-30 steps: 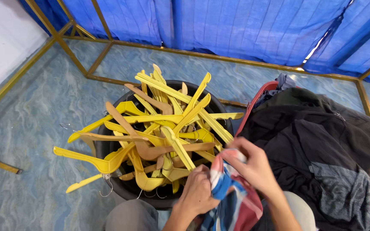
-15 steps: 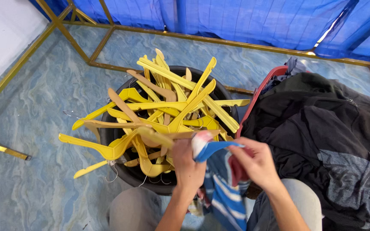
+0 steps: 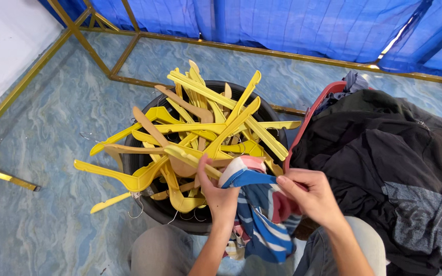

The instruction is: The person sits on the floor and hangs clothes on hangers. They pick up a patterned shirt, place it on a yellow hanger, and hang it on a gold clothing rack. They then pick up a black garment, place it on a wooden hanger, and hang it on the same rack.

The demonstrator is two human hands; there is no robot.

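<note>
My left hand (image 3: 220, 197) grips a yellow plastic hanger (image 3: 188, 156) where it enters the collar of a striped blue, white and pink garment (image 3: 256, 214). My right hand (image 3: 309, 196) pinches the same garment at its blue collar edge. The garment hangs down over my lap between both hands. Just in front, a black round tub (image 3: 144, 202) is heaped with several yellow and a few tan hangers (image 3: 216, 120) that stick out over its rim.
A red basket (image 3: 309, 115) to the right is piled with dark clothes (image 3: 384, 158). Blue marbled floor (image 3: 42, 133) lies to the left, crossed by brass-coloured frame bars (image 3: 6, 176). Blue tarpaulin (image 3: 262, 20) lines the back.
The striped garment has been lifted from my lap up to the tub's edge. My left hand has moved forward onto a yellow hanger at the collar, and my right hand followed.
</note>
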